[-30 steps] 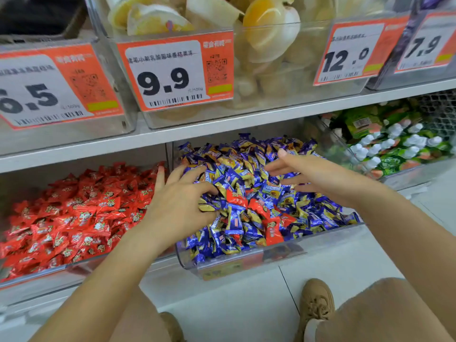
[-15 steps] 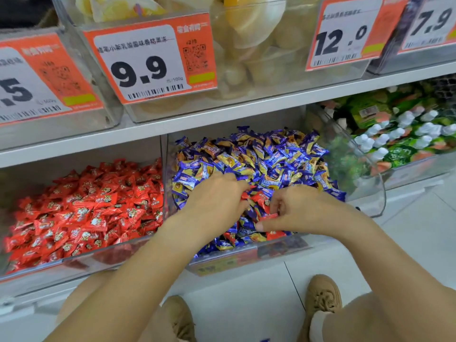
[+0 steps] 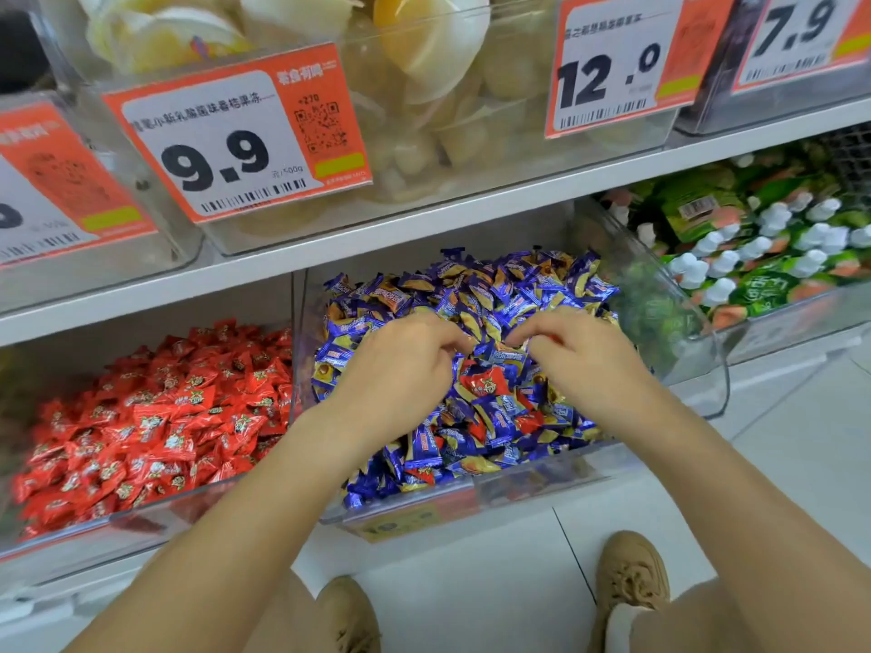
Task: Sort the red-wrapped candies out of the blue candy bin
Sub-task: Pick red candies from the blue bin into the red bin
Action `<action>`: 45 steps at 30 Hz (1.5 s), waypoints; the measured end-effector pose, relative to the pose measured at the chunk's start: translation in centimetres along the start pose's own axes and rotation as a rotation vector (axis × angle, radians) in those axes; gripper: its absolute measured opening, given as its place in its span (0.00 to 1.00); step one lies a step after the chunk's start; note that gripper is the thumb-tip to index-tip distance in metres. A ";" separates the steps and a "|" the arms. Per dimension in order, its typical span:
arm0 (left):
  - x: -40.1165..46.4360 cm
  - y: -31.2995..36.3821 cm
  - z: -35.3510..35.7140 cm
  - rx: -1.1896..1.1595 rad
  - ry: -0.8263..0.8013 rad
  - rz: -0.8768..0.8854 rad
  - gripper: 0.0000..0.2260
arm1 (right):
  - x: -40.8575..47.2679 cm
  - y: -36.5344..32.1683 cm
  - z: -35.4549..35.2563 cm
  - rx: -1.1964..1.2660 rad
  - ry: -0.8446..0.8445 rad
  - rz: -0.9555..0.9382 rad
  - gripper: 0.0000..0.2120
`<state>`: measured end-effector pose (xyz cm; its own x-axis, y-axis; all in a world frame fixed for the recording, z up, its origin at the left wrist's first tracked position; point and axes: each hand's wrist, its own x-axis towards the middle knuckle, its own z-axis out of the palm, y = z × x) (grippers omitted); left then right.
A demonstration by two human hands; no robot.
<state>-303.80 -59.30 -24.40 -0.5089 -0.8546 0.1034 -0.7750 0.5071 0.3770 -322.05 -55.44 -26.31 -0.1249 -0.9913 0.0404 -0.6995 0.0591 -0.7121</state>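
At 6 o'clock, tan shoes (image 3: 631, 570) on white floor. Just beyond, clear blue candy bin (image 3: 471, 494) at centre, red-wrapped candies (image 3: 485, 384) lying among blue ones between both hands. Left hand (image 3: 400, 365) fingers curled down into the pile, grip unclear. Right hand (image 3: 582, 358) fingers curled, something red at the fingertips, can't tell if pinched. Red candy bin (image 3: 141, 426) at 9 o'clock. 9.9 price tag (image 3: 235, 143) at 11 o'clock.

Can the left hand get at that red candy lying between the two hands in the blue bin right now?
Probably yes. The red candy lies on top of the blue ones, uncovered, just beside the left hand. The right hand sits to its other side, not over it.
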 end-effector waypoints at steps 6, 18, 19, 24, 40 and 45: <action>1.1 0.4 0.2 0.309 0.038 0.043 0.11 | 0.2 -0.1 3.0 -0.477 -0.231 -0.136 0.16; 4.1 1.5 1.9 0.869 -0.226 0.135 0.11 | 0.3 2.7 -2.8 -0.146 -0.032 0.010 0.03; 4.1 1.3 1.9 0.835 -0.214 0.135 0.09 | 0.2 2.7 -2.8 -0.162 -0.085 -0.002 0.05; 2.3 0.9 -0.1 0.279 -0.119 0.018 0.05 | -0.2 2.4 -1.6 -0.295 -0.327 -0.022 0.11; -1.7 0.5 -2.2 0.101 -0.225 0.025 0.07 | 0.9 1.4 0.5 -0.548 -0.335 -0.081 0.17; -1.0 2.4 0.9 0.471 -0.255 0.063 0.18 | 1.0 1.2 -1.0 -0.411 -0.194 -0.051 0.23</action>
<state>-305.45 -57.11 -24.48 -0.5893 -0.7963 -0.1366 -0.7942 0.6020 -0.0828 -323.72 -56.23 -26.42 0.0234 -0.9955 -0.0918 -0.9276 0.0127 -0.3734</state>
